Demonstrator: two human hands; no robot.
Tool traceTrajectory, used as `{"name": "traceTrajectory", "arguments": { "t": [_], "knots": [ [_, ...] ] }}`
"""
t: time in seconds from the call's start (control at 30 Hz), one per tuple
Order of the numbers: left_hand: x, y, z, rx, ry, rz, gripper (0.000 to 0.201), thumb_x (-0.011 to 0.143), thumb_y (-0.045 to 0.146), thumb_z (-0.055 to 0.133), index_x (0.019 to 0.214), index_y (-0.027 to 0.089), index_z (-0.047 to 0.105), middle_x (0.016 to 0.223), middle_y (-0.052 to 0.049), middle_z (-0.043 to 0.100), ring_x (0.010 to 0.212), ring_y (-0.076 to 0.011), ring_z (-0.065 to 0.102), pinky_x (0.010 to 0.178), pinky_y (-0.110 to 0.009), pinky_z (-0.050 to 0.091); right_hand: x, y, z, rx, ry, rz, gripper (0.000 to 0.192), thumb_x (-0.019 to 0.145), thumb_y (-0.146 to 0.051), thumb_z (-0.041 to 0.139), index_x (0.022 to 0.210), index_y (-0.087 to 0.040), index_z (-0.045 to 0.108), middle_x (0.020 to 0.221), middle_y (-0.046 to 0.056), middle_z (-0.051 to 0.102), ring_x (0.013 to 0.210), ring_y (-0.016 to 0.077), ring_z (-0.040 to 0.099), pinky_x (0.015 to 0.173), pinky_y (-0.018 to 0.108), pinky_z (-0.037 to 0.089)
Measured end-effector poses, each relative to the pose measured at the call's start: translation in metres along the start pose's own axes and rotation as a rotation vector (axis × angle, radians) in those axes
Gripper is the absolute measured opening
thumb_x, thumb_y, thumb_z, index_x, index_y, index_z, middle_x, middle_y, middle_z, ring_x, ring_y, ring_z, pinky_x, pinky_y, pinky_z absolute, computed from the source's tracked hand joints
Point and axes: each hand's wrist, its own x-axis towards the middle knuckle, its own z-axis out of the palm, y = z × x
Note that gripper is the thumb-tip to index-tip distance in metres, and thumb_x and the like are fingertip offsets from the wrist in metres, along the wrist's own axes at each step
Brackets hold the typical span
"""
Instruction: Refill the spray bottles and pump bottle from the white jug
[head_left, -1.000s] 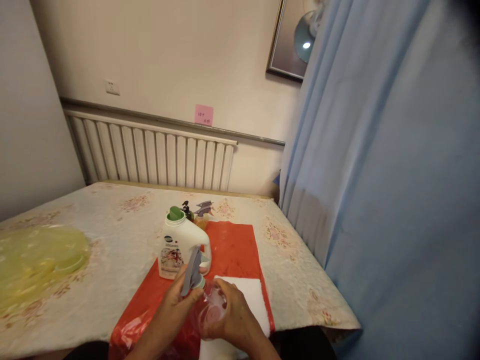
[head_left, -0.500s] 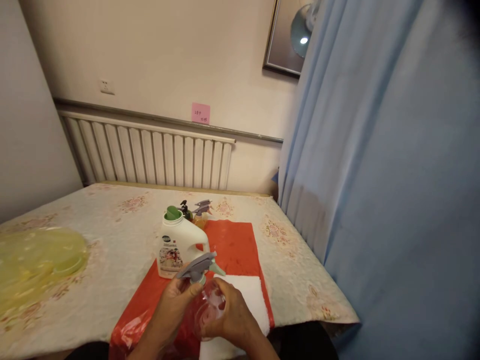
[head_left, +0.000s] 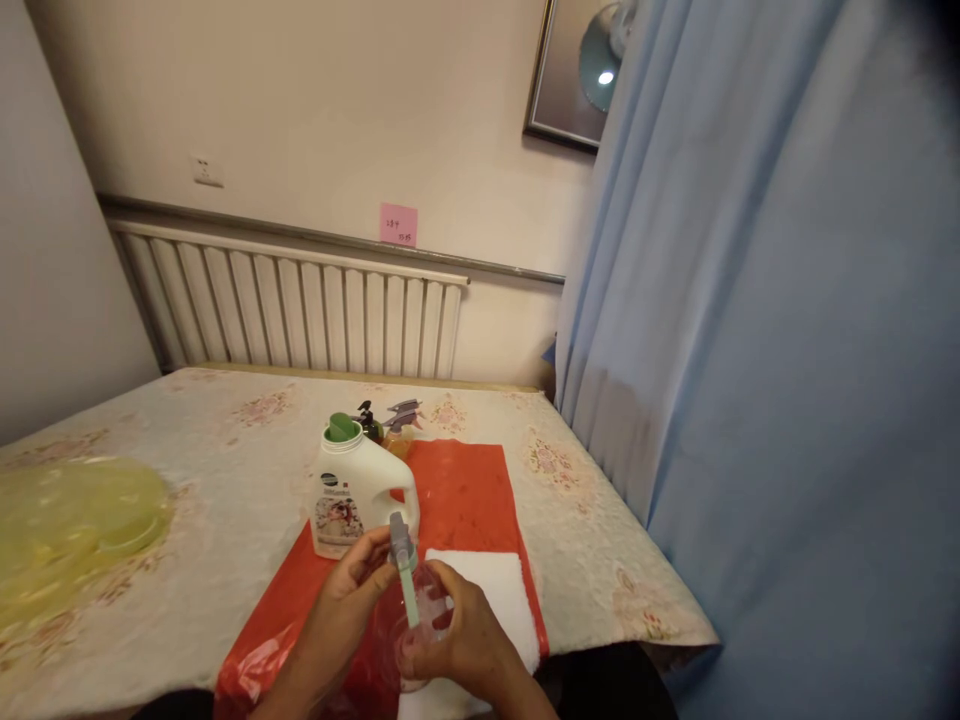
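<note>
My right hand [head_left: 472,635] is wrapped round a clear spray bottle [head_left: 388,635] from its right side. On its neck sits a grey trigger sprayer head [head_left: 400,540], its pale green trigger pointing down toward me. My left hand [head_left: 349,590] has thumb and fingers closed at the left side of that head. Just behind stands a white jug [head_left: 366,480] with a handle and a printed label; a green cap [head_left: 343,427] rests in its mouth. Beneath my hands are a red plastic sheet [head_left: 465,495] and a folded white towel [head_left: 491,590].
Several other bottles stand behind the jug, among them a dark pump bottle [head_left: 369,422] and an amber spray bottle [head_left: 399,440]. A yellow translucent bag [head_left: 67,535] lies at left on the flowered tablecloth [head_left: 551,460]. A blue curtain [head_left: 697,300] hangs at right.
The sprayer head has turned on the bottle: its nozzle and trigger pointed right and now face me. My right hand keeps its hold on the bottle. The jug has not moved.
</note>
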Motion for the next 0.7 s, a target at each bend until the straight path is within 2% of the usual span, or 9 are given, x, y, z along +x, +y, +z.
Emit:
{"name": "traceTrajectory", "arguments": {
  "t": [0.1, 0.2, 0.33, 0.43, 0.6, 0.7],
  "knots": [
    [0.002, -0.005, -0.002, -0.038, -0.063, -0.005, 0.043, 0.068, 0.031, 0.083, 0.108, 0.023, 0.07, 0.1, -0.004, 0.076, 0.098, -0.0248, 0.069, 0.089, -0.03, 0.054, 0.0, -0.001, -0.001, 0.017, -0.009, -0.015, 0.08, 0.048, -0.018, 0.087, 0.123, -0.023, 0.061, 0.11, 0.002, 0.07, 0.098, 0.0248, 0.065, 0.077, 0.031, 0.054],
    [0.005, -0.012, -0.003, 0.002, -0.034, -0.014, 0.043, 0.062, 0.025, 0.086, 0.103, 0.024, 0.071, 0.102, -0.002, 0.077, 0.097, -0.0237, 0.069, 0.084, -0.026, 0.055, 0.002, -0.002, -0.002, -0.004, 0.004, 0.038, 0.094, 0.045, -0.018, 0.089, 0.133, -0.023, 0.056, 0.122, 0.006, 0.066, 0.108, 0.0281, 0.063, 0.085, 0.036, 0.054],
    [0.01, -0.014, -0.004, 0.058, -0.087, -0.062, 0.04, 0.071, 0.03, 0.079, 0.111, 0.024, 0.072, 0.103, -0.002, 0.077, 0.102, -0.0255, 0.068, 0.091, -0.028, 0.053, 0.007, 0.002, -0.007, 0.031, -0.016, 0.053, 0.109, 0.041, -0.011, 0.09, 0.141, -0.024, 0.049, 0.131, 0.008, 0.064, 0.115, 0.0287, 0.061, 0.092, 0.037, 0.052],
    [0.017, -0.015, -0.003, 0.077, -0.137, -0.05, 0.04, 0.074, 0.033, 0.076, 0.114, 0.025, 0.073, 0.107, -0.003, 0.077, 0.107, -0.0259, 0.067, 0.097, -0.029, 0.051, 0.014, 0.006, -0.013, 0.069, -0.032, 0.035, 0.107, 0.041, -0.008, 0.091, 0.139, -0.023, 0.051, 0.131, 0.006, 0.065, 0.115, 0.0279, 0.062, 0.096, 0.036, 0.05],
    [0.034, -0.026, 0.0, 0.134, -0.054, -0.044, 0.047, 0.063, 0.031, 0.084, 0.109, 0.025, 0.073, 0.104, -0.002, 0.078, 0.093, -0.0249, 0.07, 0.079, -0.026, 0.057, 0.031, 0.01, -0.022, 0.047, -0.052, -0.007, 0.083, 0.042, -0.016, 0.092, 0.12, -0.022, 0.064, 0.114, 0.003, 0.071, 0.106, 0.0283, 0.065, 0.092, 0.036, 0.052],
    [0.045, -0.031, 0.0, 0.175, -0.059, -0.009, 0.045, 0.072, 0.04, 0.077, 0.113, 0.023, 0.072, 0.115, -0.005, 0.076, 0.107, -0.0285, 0.068, 0.09, -0.031, 0.056, 0.047, 0.018, -0.029, 0.102, -0.067, 0.013, 0.093, 0.04, -0.016, 0.093, 0.127, -0.02, 0.06, 0.119, 0.006, 0.07, 0.108, 0.0295, 0.065, 0.094, 0.038, 0.052]
  ]
}}
